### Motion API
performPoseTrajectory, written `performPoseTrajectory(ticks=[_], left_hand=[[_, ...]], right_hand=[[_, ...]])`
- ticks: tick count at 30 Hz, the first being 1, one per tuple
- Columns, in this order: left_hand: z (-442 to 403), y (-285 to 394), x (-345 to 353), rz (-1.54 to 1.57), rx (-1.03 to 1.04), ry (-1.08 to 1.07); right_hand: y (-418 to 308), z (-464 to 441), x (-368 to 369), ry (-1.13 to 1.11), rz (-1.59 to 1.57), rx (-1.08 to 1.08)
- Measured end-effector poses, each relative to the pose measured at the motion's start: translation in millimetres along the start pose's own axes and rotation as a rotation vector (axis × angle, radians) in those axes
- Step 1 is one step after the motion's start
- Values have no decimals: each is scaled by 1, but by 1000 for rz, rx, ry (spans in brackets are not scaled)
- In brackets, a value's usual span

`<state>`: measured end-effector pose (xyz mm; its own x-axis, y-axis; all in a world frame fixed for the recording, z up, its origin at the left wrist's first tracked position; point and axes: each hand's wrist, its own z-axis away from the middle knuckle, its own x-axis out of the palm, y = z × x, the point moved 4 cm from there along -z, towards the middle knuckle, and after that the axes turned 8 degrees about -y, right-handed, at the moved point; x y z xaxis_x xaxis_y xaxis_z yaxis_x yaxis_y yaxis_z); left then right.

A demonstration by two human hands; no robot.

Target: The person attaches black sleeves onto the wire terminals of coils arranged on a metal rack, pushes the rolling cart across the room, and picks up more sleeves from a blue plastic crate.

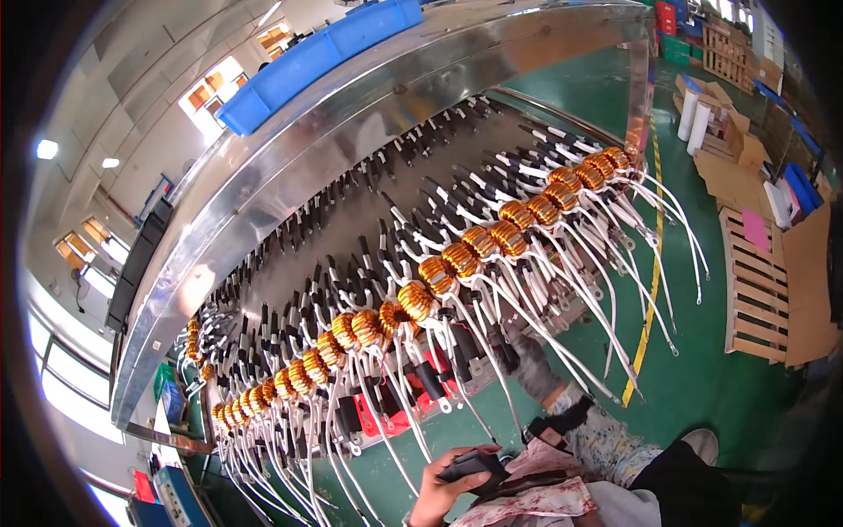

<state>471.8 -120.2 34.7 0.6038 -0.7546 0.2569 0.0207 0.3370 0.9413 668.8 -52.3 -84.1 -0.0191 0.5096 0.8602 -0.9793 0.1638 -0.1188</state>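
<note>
My left hand, bare and at the bottom of the view, is closed round a black flat-sided object whose kind I cannot make out. My right hand wears a grey glove and reaches in at the lower edge of the rack shelf, among hanging white cables. Its fingers are partly hidden by black-sleeved leads, so their grip does not show. Just above both hands runs a long row of copper-wound ring coils. Their white leads hang down over the front, some with metal lugs at the ends.
A metal-framed rack holds the coils, with a blue bin on top. Red material shows beneath the leads. On the right, a wooden pallet and cardboard stand beyond a yellow floor line.
</note>
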Motion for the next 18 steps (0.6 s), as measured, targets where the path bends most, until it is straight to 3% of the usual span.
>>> performPoseTrajectory(ticks=[2, 4, 7, 9, 10, 12, 13, 14, 16, 18], left_hand=[[8, 17, 7, 116, -19, 122], [11, 11, 2, 138, -7, 152], [7, 14, 8, 170, -26, 141], [5, 15, 12, 117, -29, 160], [5, 14, 13, 119, -26, 169], [4, 11, 9, 93, 16, 173], [4, 5, 4, 82, 13, 110], [3, -1, -4, 81, 17, 106], [-2, -14, -14, 136, -49, 90], [-9, -15, -16, 124, -52, 88]], right_hand=[[-18, 13, 5, -212, 1197, -658], [-23, 35, 18, -148, 1703, -1065], [-21, 11, 6, -144, 1551, -864], [-13, -13, -1, -247, 703, -227], [-16, -14, 3, -252, 706, -220], [-8, -7, 18, -483, -48, 215], [-6, 0, 22, -284, -161, 65], [-4, -3, 18, -287, -159, 61], [-6, -11, 0, -136, 210, -16], [-8, -8, -1, -114, 262, -36]])
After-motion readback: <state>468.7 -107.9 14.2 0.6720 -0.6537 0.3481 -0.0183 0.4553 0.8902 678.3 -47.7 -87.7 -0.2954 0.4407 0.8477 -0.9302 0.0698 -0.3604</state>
